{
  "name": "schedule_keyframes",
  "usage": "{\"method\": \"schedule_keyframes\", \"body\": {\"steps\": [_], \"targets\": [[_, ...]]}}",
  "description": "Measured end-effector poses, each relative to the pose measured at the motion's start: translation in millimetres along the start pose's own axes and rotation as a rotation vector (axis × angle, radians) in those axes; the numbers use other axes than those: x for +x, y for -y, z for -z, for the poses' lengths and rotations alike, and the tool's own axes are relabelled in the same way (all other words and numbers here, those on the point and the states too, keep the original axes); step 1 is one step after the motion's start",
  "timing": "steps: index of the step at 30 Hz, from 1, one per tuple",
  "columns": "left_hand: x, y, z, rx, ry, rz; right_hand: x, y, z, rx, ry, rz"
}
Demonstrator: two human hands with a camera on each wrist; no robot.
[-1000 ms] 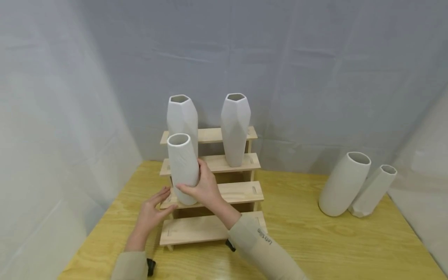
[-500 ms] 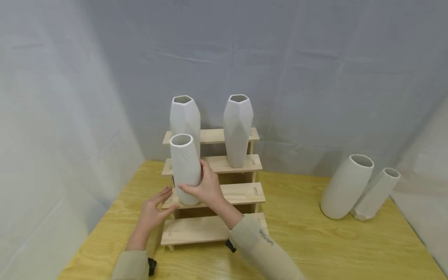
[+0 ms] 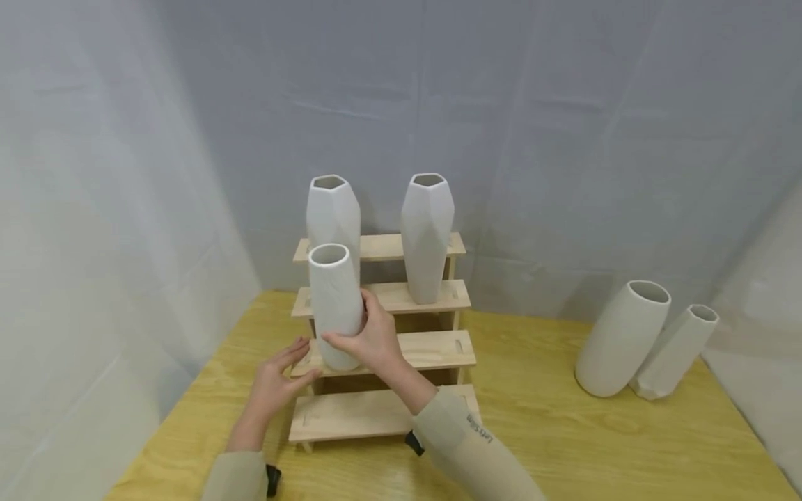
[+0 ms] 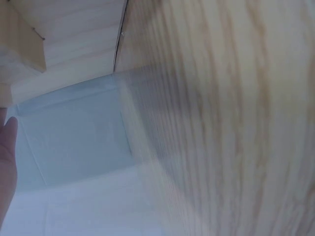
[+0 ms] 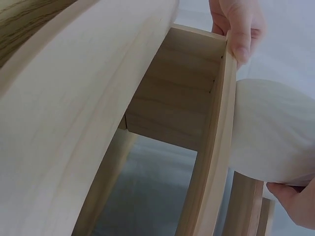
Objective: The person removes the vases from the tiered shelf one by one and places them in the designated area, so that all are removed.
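Note:
My right hand (image 3: 374, 337) holds a white cylindrical vase (image 3: 335, 299) around its lower right side, thumb in front. Upright, the vase has its base on the left part of the second tier from the bottom of a wooden tiered stand (image 3: 432, 350). At that tier's left end, my left hand (image 3: 276, 379) grips the corner, its thumb along the front edge. From the right wrist view, the left thumb (image 5: 239, 49) lies on the tier's edge, beside the vase's base (image 5: 273, 130). Mostly bare wood of the stand (image 4: 236, 108) fills the left wrist view.
Two faceted white vases stand higher up, one at left (image 3: 332, 209) partly hidden behind the held vase, the other (image 3: 428, 236) at right. On the table (image 3: 532, 445), a leaning oval-mouthed vase (image 3: 620, 341) and a slimmer faceted vase (image 3: 677, 355) stand at right. A grey cloth (image 3: 532, 139) hangs behind.
The whole scene shifts slightly right and down in the head view. Both hands keep their places at the vase and the stand.

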State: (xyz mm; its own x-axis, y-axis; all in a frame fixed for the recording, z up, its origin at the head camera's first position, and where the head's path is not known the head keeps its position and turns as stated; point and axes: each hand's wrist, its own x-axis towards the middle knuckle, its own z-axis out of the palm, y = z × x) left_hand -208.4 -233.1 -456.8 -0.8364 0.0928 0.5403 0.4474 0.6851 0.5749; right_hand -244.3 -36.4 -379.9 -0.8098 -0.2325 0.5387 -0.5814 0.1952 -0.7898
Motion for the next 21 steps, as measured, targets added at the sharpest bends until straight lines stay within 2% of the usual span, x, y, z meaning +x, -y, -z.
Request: {"method": "schedule_keyframes", "body": {"steps": [10, 21], "targets": [[2.5, 0.4, 1.0, -0.017, 0.017, 0.02, -1.9, 3.2, 10.3, -0.026, -0.035, 0.01], [0.6, -2.8, 2.3, -0.023, 0.012, 0.021, -7.3, 0.4, 34.3, -0.042, -0.147, 0.055]]}}
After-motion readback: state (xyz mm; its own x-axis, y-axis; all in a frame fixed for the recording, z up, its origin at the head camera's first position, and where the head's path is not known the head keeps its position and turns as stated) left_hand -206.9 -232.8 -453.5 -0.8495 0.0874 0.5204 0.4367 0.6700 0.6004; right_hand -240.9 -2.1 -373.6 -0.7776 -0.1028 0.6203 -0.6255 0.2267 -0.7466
